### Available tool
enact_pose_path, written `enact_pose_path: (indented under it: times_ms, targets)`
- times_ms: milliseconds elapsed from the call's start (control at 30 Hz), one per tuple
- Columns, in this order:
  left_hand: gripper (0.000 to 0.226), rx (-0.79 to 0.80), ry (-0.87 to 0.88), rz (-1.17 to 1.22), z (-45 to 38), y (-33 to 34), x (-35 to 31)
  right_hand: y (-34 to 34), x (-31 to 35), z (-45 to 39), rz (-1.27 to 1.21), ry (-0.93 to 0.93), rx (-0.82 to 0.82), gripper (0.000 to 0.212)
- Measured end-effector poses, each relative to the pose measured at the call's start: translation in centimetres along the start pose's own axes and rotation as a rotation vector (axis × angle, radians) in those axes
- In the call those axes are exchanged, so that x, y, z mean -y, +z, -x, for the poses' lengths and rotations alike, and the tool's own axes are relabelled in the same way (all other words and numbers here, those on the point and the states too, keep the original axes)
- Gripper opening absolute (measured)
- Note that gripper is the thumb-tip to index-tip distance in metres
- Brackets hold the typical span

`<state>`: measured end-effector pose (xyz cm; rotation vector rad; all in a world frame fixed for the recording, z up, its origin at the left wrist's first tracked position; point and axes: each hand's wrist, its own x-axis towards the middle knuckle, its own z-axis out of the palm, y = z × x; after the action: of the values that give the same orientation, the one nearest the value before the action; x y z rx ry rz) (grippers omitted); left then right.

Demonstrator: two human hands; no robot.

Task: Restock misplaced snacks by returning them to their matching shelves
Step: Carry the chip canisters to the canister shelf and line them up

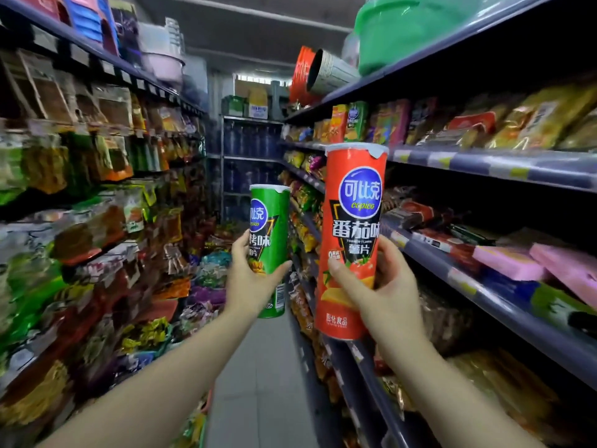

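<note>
My left hand (pixel 250 279) grips a green chip can (pixel 270 221) around its lower half, upright, in the middle of the aisle. My right hand (pixel 384 295) grips a taller-looking red tomato chip can (pixel 355 202), also upright and closer to the camera, just in front of the right-hand shelves (pixel 484 160). Both cans carry white lids and a blue round logo. Further along the right shelf, at upper level, stand similar red and green chip cans (pixel 350 122).
Packed snack shelves line both sides of a narrow aisle: bagged goods on the left racks (pixel 97 189), packets and pink packs (pixel 549 263) on the right. Plastic basins and buckets (pixel 403 30) sit on top. The grey floor (pixel 268 367) runs to a back rack of blue bottles (pixel 248 140).
</note>
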<state>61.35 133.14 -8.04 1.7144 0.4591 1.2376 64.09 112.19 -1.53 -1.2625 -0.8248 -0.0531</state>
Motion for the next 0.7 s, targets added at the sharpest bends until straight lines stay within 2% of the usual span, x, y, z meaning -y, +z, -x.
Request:
enact_pose_path:
  times_ms: [200, 333, 500, 700]
  targets:
    - [0.093, 0.011, 0.022, 0.015, -13.1, 5.2, 9.7, 3.7, -11.0, -12.1, 0.011, 0.000, 0.006, 0.059]
    - [0.084, 0.011, 0.010, 0.063, -22.9, 7.9, 14.4, 6.2, -17.7, -22.0, -0.011, 0.003, 0.011, 0.054]
    - [0.087, -0.019, -0.001, 0.059, -34.4, 9.9, 19.7, 10.7, -25.5, -33.5, -0.003, 0.029, 0.010, 0.062]
    - [0.088, -0.025, 0.016, -0.003, -47.6, 11.9, 29.7, 17.4, -35.7, -44.7, 0.044, 0.041, 0.026, 0.069]
